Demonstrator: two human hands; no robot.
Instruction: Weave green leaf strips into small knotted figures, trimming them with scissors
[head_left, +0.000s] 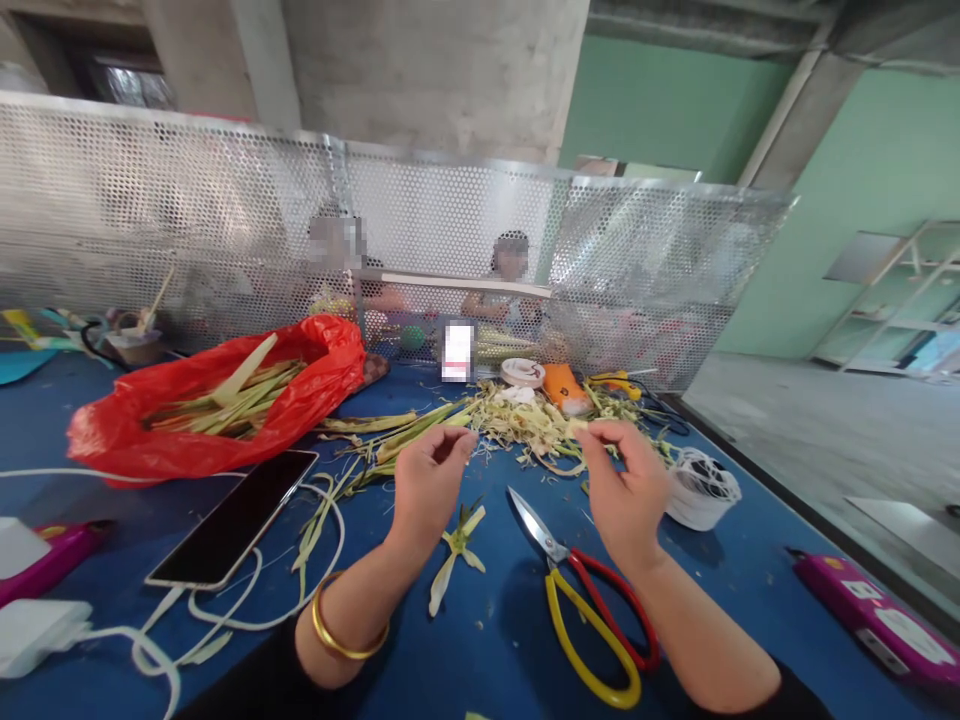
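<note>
My left hand (429, 478) and my right hand (626, 480) are raised a little above the blue table (495, 640), both with fingers pinched. The right hand's fingertips hold a small pale leaf strip (587, 428); what the left hand pinches is too thin to make out. Under and between the hands lie a folded pale leaf piece (457, 550) and scissors (577, 600) with red and yellow handles. A gold bangle sits on my left wrist. Beyond the hands lies a heap of leaf trimmings (525, 420).
A red plastic bag (225, 410) of green leaf strips lies at left, a phone (236, 520) on a white cable in front of it. A white thread spool (701, 487) stands at right, pink devices (874, 620) near both edges. Two people sit behind the perforated metal screen (600, 260).
</note>
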